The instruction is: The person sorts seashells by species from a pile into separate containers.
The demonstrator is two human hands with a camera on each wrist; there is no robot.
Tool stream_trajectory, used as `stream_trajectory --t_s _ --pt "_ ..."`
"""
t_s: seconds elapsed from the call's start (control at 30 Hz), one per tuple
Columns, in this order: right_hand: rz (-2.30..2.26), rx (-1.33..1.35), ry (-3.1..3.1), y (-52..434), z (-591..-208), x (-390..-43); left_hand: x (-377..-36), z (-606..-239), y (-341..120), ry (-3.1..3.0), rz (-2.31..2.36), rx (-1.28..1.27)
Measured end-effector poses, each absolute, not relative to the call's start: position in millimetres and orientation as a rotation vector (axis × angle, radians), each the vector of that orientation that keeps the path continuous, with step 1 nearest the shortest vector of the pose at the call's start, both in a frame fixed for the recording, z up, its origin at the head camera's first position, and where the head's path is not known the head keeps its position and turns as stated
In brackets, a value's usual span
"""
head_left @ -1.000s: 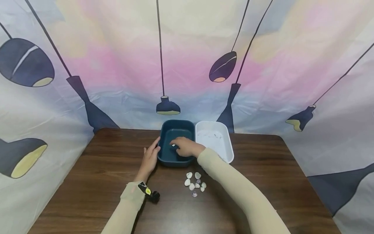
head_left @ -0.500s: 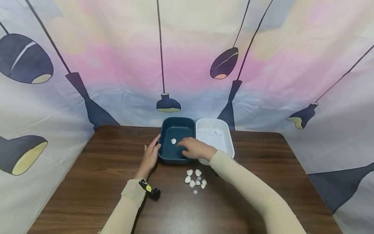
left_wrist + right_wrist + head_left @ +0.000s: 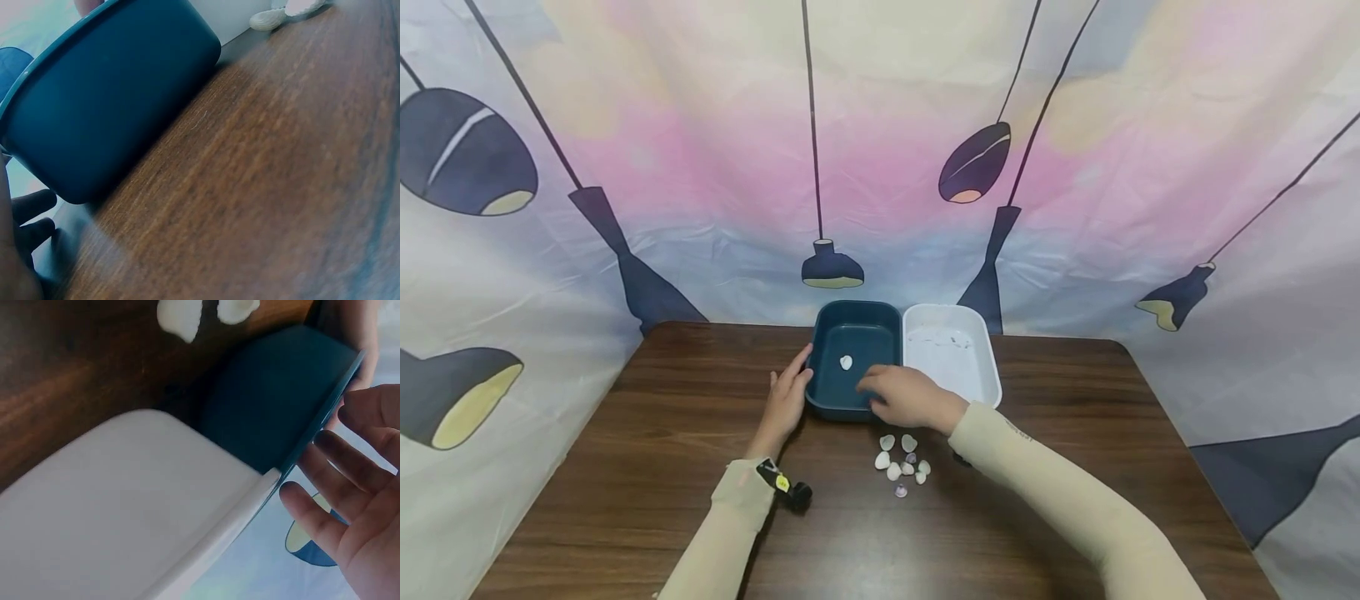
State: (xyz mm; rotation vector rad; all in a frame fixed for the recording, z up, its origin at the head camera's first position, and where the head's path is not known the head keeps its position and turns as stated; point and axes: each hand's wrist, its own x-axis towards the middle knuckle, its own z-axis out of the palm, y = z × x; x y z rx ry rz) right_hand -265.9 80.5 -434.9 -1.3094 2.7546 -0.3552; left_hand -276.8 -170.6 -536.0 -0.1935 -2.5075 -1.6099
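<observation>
Sorting shells: left hand (image 3: 786,402) flat against blue bin (image 3: 852,332); right hand (image 3: 908,398) empty, relaxed, should pinch from shell pile (image 3: 901,463) at frame center.

Two bare hands, beige sleeves to the wrist

Both arms wear close-fitting, pale beige sleeves that end at the wrists, leaving the left hand (image 3: 785,402) and right hand (image 3: 910,397) uncovered. The left sleeve's cuff is folded into a slightly thicker band. A small black camera unit (image 3: 795,497) is strapped at the left wrist, with a black strap and a little yellow tag (image 3: 781,487) on it. No rings or gloves show on the fingers (image 3: 325,512).
</observation>
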Motion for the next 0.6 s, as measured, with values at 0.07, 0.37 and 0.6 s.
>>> stream_trajectory --t_s 0.07,0.37,0.6 --pt "-0.355 -1.322 2.764 81.3 -435.0 -261.9 -276.1 -535.7 -170.7 -2.51 -1.61 -0.195" --pt "-0.383 -1.372 2.782 87.9 -433.9 -251.4 -276.7 -537.2 -171.0 -2.491 -1.614 -0.2" --pt "-0.362 -1.341 2.841 92.3 -433.8 -240.9 -276.8 -536.9 -170.9 -2.497 -1.622 -0.214"
